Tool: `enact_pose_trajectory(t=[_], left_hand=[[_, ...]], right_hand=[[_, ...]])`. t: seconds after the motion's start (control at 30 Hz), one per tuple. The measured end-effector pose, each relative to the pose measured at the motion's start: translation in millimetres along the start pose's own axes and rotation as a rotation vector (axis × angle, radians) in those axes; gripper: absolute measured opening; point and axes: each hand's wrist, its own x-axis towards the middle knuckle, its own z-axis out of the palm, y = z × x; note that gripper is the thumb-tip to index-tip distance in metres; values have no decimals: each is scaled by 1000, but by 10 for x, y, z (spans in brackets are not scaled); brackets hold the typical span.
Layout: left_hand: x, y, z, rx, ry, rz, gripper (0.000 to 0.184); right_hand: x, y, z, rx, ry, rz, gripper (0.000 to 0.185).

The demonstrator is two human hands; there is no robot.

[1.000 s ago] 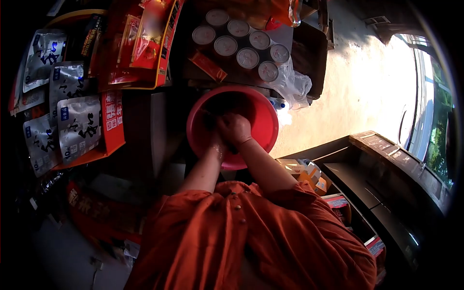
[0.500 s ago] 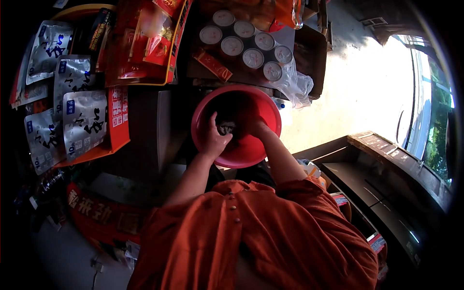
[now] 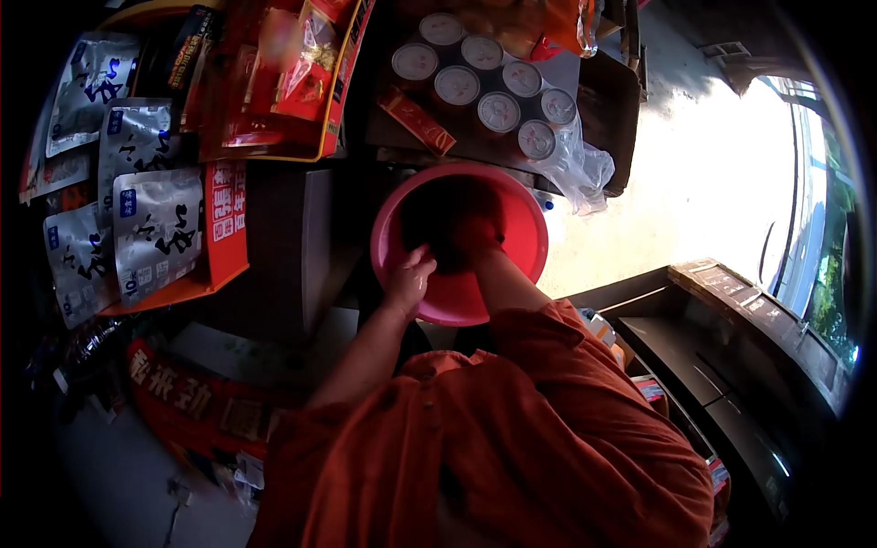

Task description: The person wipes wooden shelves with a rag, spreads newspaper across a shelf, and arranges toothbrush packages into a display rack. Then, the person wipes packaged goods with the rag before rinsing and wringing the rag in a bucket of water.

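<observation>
A red-pink basin (image 3: 528,239) stands in front of me, its inside mostly in dark shadow. My left hand (image 3: 413,277) is at the basin's near left side, fingers bent toward the dark middle; whatever lies between them is too dark to make out. Deeper in the basin is my right hand (image 3: 479,239), its fingers lost in the shadow. Dark contents fill the basin's middle, and their shape cannot be told.
Several cans (image 3: 499,111) and a red packet (image 3: 416,120) lie beyond the basin, with a clear plastic bag (image 3: 585,169) beside them. Silver pouches (image 3: 157,233) hang at the left. A dark wooden drawer frame (image 3: 722,288) is at the right.
The left hand, earlier open around a dark grey lump, now reaches toward the basin's middle, and the lump is no longer distinguishable. My right arm has stretched deeper into the shadow.
</observation>
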Motion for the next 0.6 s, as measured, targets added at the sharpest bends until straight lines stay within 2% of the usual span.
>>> enact_pose_trajectory(t=[0.03, 0.07, 0.13, 0.17, 0.2, 0.23, 0.27, 0.33, 0.37, 0.4, 0.47, 0.53, 0.6], left_hand=[[-24, 15, 65, -97, 10, -77, 51], [2, 27, 131, -98, 4, -74, 51], [83, 61, 249, -423, 148, -293, 59], [134, 70, 267, -427, 140, -290, 59], [166, 48, 270, -597, 16, -121, 62], [194, 46, 274, -761, -107, 51, 66], [214, 100, 270, -761, -114, 51, 66], [225, 212, 234, -809, -386, -91, 66], [358, 143, 221, -816, -236, -129, 61], [461, 0, 201, -810, -238, -135, 61], [611, -143, 166, -738, -227, -109, 57], [345, 20, 319, -778, -268, -104, 53], [202, 145, 454, -1009, -378, -81, 53]], right_hand=[[-68, -7, -192, 172, -52, -11, 42], [-212, -83, -522, 168, -47, -7, 42], [-657, -269, -1104, 379, -189, -403, 30], [-818, -212, -1089, 500, -9, -480, 26], [-1029, -159, -1048, 621, 169, -552, 23], [-1295, -249, -1213, 776, 165, -585, 24], [-1546, -376, -1468, 932, 165, -619, 25], [-1847, -537, -1628, 1092, 95, -634, 22], [-1891, -582, -1604, 1076, 94, -673, 20], [-1901, -604, -1497, 1043, 89, -671, 21], [-1866, -739, -1306, 1023, 245, -499, 29], [-1703, -806, -1172, 953, 404, -371, 36], [-1429, -733, -1112, 677, 602, -325, 35]])
